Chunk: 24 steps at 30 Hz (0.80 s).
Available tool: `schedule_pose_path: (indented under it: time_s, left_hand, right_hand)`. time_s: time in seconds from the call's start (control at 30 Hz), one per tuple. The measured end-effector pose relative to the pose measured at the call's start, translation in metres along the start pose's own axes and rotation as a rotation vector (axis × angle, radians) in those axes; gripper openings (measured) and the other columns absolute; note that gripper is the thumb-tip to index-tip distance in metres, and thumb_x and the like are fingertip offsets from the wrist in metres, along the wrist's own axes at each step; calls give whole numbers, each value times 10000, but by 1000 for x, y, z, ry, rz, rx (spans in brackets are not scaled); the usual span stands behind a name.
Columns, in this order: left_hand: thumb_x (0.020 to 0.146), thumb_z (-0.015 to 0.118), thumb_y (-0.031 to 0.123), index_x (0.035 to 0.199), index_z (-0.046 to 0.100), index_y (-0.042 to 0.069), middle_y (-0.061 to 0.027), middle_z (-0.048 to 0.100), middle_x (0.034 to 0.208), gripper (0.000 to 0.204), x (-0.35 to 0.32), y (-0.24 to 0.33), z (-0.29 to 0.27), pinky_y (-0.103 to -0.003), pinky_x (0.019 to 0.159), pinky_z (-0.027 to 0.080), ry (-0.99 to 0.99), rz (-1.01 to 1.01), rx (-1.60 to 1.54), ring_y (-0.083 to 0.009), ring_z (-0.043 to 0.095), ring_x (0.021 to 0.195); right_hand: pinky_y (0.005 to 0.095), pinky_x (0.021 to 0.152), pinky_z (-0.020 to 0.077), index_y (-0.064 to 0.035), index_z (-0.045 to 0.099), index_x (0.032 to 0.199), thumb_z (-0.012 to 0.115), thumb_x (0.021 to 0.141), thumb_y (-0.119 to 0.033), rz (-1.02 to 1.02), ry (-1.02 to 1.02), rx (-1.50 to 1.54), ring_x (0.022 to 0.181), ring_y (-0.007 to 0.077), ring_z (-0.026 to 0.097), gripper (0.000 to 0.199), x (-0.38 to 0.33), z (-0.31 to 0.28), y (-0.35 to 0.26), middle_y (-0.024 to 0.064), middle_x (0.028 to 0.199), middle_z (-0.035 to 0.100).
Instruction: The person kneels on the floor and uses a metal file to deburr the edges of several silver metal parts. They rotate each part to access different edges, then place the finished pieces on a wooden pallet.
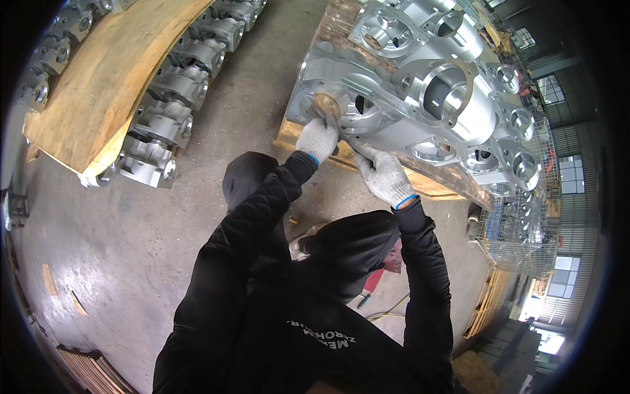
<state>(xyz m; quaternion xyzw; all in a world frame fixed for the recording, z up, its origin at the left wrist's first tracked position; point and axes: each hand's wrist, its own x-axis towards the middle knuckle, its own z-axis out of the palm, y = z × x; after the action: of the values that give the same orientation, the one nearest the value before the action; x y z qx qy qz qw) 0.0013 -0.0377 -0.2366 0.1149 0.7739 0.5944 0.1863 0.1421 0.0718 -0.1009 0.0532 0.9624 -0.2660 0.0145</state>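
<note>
Both my hands wear grey knitted gloves with blue cuff edges. At the near left corner of a pallet, my left hand (319, 138) is closed against a silver metal casting (357, 88). Its fingertips are by a round tan patch (326, 104), which I cannot identify. My right hand (386, 177) is just right of it, below the casting's near edge. The index finger reaches toward the left hand and the other fingers curl in. A thin dark shape (346, 140) lies between the two hands; its kind is unclear. What each hand grips is hidden.
More silver castings (453, 98) crowd the wooden pallet (430, 187). At left, a plywood sheet (105, 85) lies between rows of castings (164, 125). A wire mesh cage (518, 233) stands at right. Near my foot lies a red-handled tool (373, 282); wood scraps (49, 279) are on the floor.
</note>
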Motion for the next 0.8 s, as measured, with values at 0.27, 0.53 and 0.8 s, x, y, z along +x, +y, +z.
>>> schedule_pose_path:
  time_s: [0.27, 0.53, 0.8]
  left_hand:
    - [1089, 436, 499, 824, 613, -37, -104, 629, 674, 623, -22, 12, 29, -359, 506, 483, -18, -144, -314, -201, 600, 490]
    - [1075, 452, 549, 945, 610, -38, -83, 620, 675, 622, -29, 35, 15, -329, 454, 458, -40, -191, -526, -179, 599, 493]
    - [1066, 472, 552, 963, 601, -44, -70, 612, 671, 619, -37, 39, 26, -335, 466, 489, 25, -200, -606, -187, 614, 509]
  right_hand:
    - [432, 869, 548, -118, 690, 1323, 618, 989, -191, 142, -208, -116, 1013, 429, 694, 349, 10, -45, -6, 257, 1090, 708]
    - [456, 912, 546, -124, 705, 1292, 642, 965, -239, 52, -236, -121, 1039, 414, 695, 353, 20, -55, -15, 238, 1119, 707]
    - [483, 890, 548, -149, 733, 1257, 637, 953, -261, 83, -234, -308, 1005, 409, 701, 338, 18, -71, -24, 223, 1070, 725]
